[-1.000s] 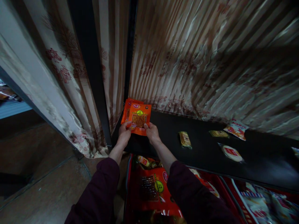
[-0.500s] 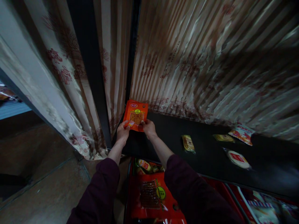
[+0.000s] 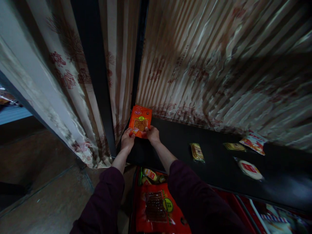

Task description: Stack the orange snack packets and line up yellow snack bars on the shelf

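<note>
An orange snack packet (image 3: 142, 114) with a clear window showing brown sticks stands tilted at the left end of the black shelf (image 3: 170, 139), close to the curtain. My left hand (image 3: 127, 139) pinches its lower left corner, thumb in front. At the lower right edge, my right hand (image 3: 153, 134) grips the same packet with the thumb on the front. The fingers behind the packet are hidden. Below the shelf, between my forearms, lies a larger-looking red-orange packet (image 3: 156, 206) of dark brown sticks.
Rightward on the shelf lie a yellow wrapped snack (image 3: 197, 152), another yellow packet (image 3: 234, 147), a white and red bag (image 3: 253, 141) and a round wrapped snack (image 3: 250, 169). A pleated curtain (image 3: 185, 71) hangs behind. A dark post (image 3: 97, 78) rises at left. Red crates (image 3: 225, 198) stand below.
The orange packet and both hands have shifted very slightly left. My hands keep hold of the packet, and the view has moved a little.
</note>
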